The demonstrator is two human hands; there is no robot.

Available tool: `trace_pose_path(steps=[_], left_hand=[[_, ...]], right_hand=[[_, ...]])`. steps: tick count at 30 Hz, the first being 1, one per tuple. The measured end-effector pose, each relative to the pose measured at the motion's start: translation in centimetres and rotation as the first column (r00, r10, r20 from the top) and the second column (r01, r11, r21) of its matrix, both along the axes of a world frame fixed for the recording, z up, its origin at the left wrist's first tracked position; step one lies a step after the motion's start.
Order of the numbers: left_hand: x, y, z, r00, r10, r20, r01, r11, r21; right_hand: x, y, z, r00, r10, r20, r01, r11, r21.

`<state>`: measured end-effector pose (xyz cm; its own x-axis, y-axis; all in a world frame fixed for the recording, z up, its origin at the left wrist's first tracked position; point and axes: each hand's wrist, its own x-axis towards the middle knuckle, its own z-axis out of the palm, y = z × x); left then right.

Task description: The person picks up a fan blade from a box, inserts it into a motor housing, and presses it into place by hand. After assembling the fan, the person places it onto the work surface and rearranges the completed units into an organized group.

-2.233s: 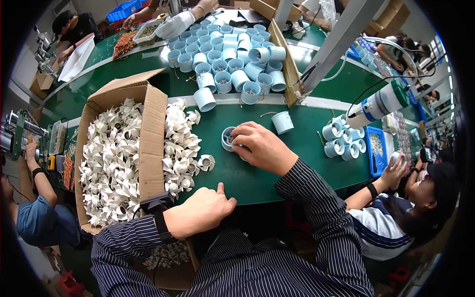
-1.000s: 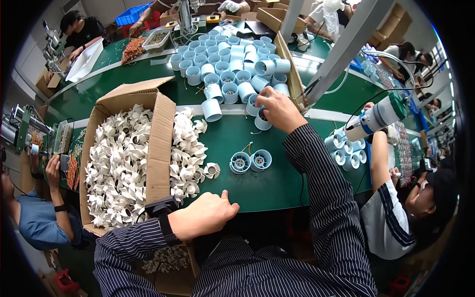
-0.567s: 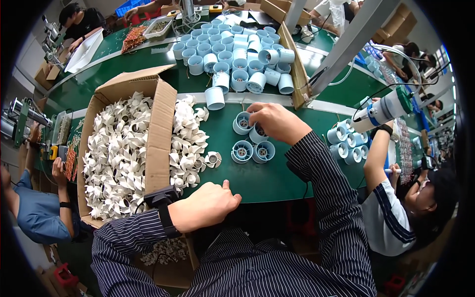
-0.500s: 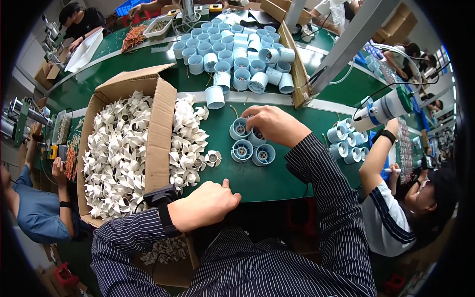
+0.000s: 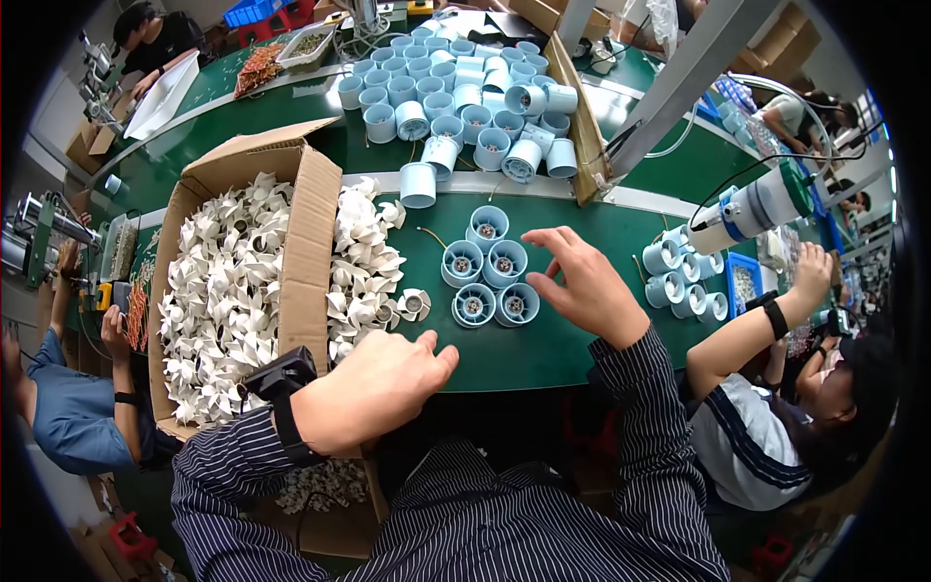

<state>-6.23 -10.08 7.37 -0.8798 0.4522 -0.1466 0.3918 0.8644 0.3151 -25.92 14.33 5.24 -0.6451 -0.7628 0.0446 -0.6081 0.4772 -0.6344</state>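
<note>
Several light-blue cylindrical housings (image 5: 462, 264) stand upright in a tight cluster on the green table, their mouths up and motor parts visible inside. Just right of them hovers my right hand (image 5: 592, 291), open, its thumb and fingers apart with nothing between them. My left hand (image 5: 364, 393) is low over the near edge, empty, thumb and index finger apart. Its fingertips are close to a single white fan impeller (image 5: 414, 305) lying beside a heap of white impellers (image 5: 364, 272). More impellers fill the cardboard box (image 5: 310, 252) on the left.
Beyond the pale rail, many blue housings (image 5: 417, 92) stand and lie against a wooden board (image 5: 579, 126). Another housing group (image 5: 679, 276) sits at the right near a blue tray (image 5: 744, 283). A grey post (image 5: 689, 87) slants overhead. Co-workers sit on both sides.
My right hand has let go of the clustered housings and drawn back to the right. My left hand has shifted left toward the impellers. The right-hand co-worker's arm has moved, uncovering the blue tray.
</note>
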Motion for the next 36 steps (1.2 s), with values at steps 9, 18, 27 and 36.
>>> trace_pose_path(steps=[9,18,27,36], left_hand=[[-5.7,0.3,-0.9,0.968,0.179,-0.178,-0.184,0.983,-0.01],[-7.3,0.1,-4.7,0.939,0.209,-0.273,-0.225,0.974,-0.025],[-2.2,1.2,-2.7,0.975,0.133,-0.181,-0.149,0.986,-0.08],[-1.2,0.3,-2.1,0.962,0.177,-0.21,-0.192,0.98,-0.054]], right_hand=[[1.0,-0.1,-3.7,0.991,0.111,-0.069,-0.108,0.993,0.045],[2.9,-0.5,-3.7,0.99,0.045,-0.135,-0.044,0.999,0.007],[8.4,-0.2,-3.8,0.997,0.025,-0.067,-0.024,1.0,0.015],[4.1,-2.1,0.1,0.992,-0.036,-0.121,0.023,0.994,-0.106]])
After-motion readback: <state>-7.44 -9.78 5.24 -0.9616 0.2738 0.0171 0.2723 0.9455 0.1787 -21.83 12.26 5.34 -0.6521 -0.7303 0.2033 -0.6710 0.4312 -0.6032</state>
